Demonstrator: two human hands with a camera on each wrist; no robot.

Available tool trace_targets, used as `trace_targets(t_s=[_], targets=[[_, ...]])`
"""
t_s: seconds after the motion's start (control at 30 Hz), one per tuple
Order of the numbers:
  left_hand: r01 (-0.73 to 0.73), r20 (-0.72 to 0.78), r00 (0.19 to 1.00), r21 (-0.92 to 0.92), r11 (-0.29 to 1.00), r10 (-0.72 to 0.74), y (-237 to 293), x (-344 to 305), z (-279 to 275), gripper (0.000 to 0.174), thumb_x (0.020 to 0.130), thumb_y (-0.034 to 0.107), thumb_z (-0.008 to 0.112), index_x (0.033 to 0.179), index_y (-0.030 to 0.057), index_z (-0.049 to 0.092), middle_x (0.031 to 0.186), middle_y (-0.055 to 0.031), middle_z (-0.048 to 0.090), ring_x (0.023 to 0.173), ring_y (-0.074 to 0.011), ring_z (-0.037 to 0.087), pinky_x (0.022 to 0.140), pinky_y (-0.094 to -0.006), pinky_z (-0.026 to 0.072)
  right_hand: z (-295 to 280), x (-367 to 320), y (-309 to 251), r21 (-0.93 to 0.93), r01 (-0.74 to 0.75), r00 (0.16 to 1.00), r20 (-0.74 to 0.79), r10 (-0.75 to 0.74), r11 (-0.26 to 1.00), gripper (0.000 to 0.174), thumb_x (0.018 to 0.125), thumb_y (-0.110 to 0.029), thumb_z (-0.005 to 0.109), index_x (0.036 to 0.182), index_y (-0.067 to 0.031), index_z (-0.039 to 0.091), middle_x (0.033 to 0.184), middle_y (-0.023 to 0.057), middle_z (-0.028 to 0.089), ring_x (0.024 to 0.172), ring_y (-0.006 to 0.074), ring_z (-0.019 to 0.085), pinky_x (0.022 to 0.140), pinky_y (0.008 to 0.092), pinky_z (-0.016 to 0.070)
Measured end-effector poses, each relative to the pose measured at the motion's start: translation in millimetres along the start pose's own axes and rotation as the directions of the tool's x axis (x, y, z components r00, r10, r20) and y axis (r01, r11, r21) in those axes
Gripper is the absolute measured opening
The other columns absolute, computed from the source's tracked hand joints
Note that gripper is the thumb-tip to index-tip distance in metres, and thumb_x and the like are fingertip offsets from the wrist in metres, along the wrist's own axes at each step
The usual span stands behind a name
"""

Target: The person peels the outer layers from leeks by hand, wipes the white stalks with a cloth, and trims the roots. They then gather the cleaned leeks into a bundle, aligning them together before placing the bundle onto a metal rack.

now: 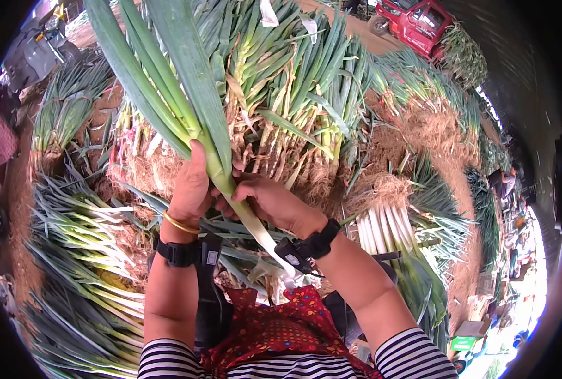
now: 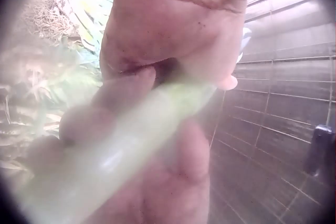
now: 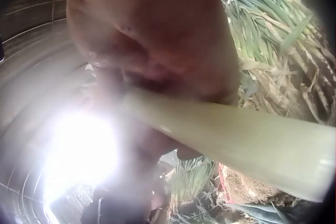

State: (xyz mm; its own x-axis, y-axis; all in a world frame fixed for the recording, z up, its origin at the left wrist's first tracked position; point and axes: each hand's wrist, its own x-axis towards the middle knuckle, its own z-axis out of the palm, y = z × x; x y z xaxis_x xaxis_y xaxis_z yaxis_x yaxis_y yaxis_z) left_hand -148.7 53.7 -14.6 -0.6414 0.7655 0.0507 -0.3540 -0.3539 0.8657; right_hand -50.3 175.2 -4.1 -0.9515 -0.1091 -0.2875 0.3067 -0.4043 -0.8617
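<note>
A large green onion [image 1: 253,222] slants in front of the body in the head view, its broad green leaves up at the top left and its white shank down toward the apron. My left hand [image 1: 191,183] grips it where the leaves meet the stalk, thumb laid along it. Just below, my right hand [image 1: 271,201] holds the stalk with curled fingers. The pale shank [image 2: 105,163] crosses the left palm, blurred, in the left wrist view. From the right hand, the smooth shank [image 3: 247,142] runs out to a blunt end without roots.
Upright bundles of green onions with tangled roots [image 1: 319,177] stand ahead. Cleaned white-stemmed onions [image 1: 101,237] are heaped at the left, and another bunch [image 1: 385,227] lies at the right. Farther off are a red vehicle [image 1: 417,25] and a box with a green label [image 1: 464,341].
</note>
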Motion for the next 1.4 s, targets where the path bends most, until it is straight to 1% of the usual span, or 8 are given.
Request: trace_targets(t_s=[0.27, 0.43, 0.57, 0.83, 1.0, 1.07, 1.3, 1.4], targets=[[-0.015, -0.087, 0.996, -0.122, 0.992, 0.004, 1, -2, 6, 0.072, 0.083, 0.068, 0.033, 0.109, 0.0039, 0.051, 0.086, -0.0079, 0.060, 0.068, -0.0133, 0.054, 0.056, -0.0258, 0.0466, -6, -12, 1, 0.166, -0.023, 0.995, 0.104, 0.006, 0.986, 0.040, 0.076, -0.010, 0.051, 0.114, 0.0022, 0.051, 0.108, 0.0143, 0.056, 0.090, 0.0199, 0.057, 0.079, 0.0305, 0.0478], [-0.027, -0.149, 0.989, -0.108, 0.994, 0.010, -1, -1, 7, 0.074, 0.082, 0.070, 0.031, 0.108, 0.0030, 0.049, 0.081, -0.0062, 0.055, 0.072, -0.0162, 0.053, 0.067, -0.0292, 0.0457, 2, -19, 9, -0.334, 0.139, 0.983, -0.065, -0.170, 0.932, 0.044, 0.091, -0.040, 0.048, 0.117, -0.0042, 0.051, 0.095, 0.0061, 0.063, 0.076, 0.0119, 0.059, 0.063, 0.0233, 0.0487], [-0.068, -0.202, 0.978, -0.089, 0.994, 0.048, 2, -4, 14, 0.075, 0.080, 0.071, 0.032, 0.107, 0.0032, 0.050, 0.079, -0.0065, 0.055, 0.071, -0.0182, 0.052, 0.066, -0.0301, 0.0453, -7, -12, 22, -0.102, 0.097, 0.988, -0.106, -0.108, 0.990, 0.038, 0.094, -0.033, 0.045, 0.115, -0.0021, 0.052, 0.088, 0.0059, 0.065, 0.068, 0.0106, 0.059, 0.059, 0.0227, 0.0482], [-0.133, 0.134, 0.978, -0.199, 0.971, 0.161, -13, 1, -7, 0.080, 0.078, 0.072, 0.034, 0.112, 0.0009, 0.049, 0.086, -0.0099, 0.058, 0.077, -0.0191, 0.056, 0.069, -0.0324, 0.0485, -8, -14, 25, -0.072, 0.134, 0.985, -0.099, -0.141, 0.988, 0.031, 0.095, -0.025, 0.043, 0.106, 0.0016, 0.053, 0.088, 0.0118, 0.064, 0.073, 0.0148, 0.062, 0.066, 0.0264, 0.0514], [-0.127, -0.019, 0.992, -0.135, 0.983, 0.125, -7, 2, 2, 0.073, 0.080, 0.067, 0.038, 0.113, 0.0034, 0.048, 0.093, -0.0078, 0.057, 0.080, -0.0187, 0.057, 0.072, -0.0321, 0.0475, 6, -20, 24, -0.081, 0.313, 0.902, -0.288, -0.322, 0.946, 0.018, 0.090, -0.014, 0.053, 0.096, 0.0023, 0.058, 0.072, 0.0046, 0.060, 0.070, 0.0107, 0.061, 0.062, 0.0242, 0.0484], [-0.135, 0.002, 0.991, -0.088, 0.987, 0.136, -6, 1, 2, 0.069, 0.080, 0.066, 0.040, 0.114, 0.0063, 0.048, 0.098, -0.0055, 0.056, 0.082, -0.0185, 0.057, 0.073, -0.0322, 0.0469, -1, -16, 27, -0.643, 0.325, 0.743, -0.280, -0.608, 0.694, 0.012, 0.087, -0.008, 0.055, 0.091, 0.0020, 0.059, 0.069, 0.0065, 0.059, 0.068, 0.0112, 0.060, 0.061, 0.0262, 0.0464], [-0.156, -0.081, 0.986, -0.129, 0.979, 0.147, -4, -6, 13, 0.073, 0.080, 0.067, 0.040, 0.111, 0.0012, 0.049, 0.089, -0.0093, 0.058, 0.079, -0.0189, 0.057, 0.072, -0.0312, 0.0471, -14, -6, 33, -0.779, 0.229, 0.710, -0.276, -0.648, 0.583, 0.010, 0.085, -0.008, 0.054, 0.084, 0.0009, 0.058, 0.065, 0.0082, 0.054, 0.059, 0.0130, 0.051, 0.059, 0.0255, 0.0423], [-0.149, -0.036, 0.989, -0.265, 0.953, 0.144, -10, -2, 5, 0.073, 0.079, 0.069, 0.039, 0.105, 0.0025, 0.050, 0.084, -0.0076, 0.057, 0.075, -0.0182, 0.056, 0.069, -0.0319, 0.0462, -41, 0, 44, -0.750, 0.023, 0.892, -0.284, -0.353, 0.661, 0.017, 0.090, -0.013, 0.049, 0.089, 0.0023, 0.058, 0.073, 0.0011, 0.057, 0.065, 0.0085, 0.050, 0.061, 0.0247, 0.0427]])
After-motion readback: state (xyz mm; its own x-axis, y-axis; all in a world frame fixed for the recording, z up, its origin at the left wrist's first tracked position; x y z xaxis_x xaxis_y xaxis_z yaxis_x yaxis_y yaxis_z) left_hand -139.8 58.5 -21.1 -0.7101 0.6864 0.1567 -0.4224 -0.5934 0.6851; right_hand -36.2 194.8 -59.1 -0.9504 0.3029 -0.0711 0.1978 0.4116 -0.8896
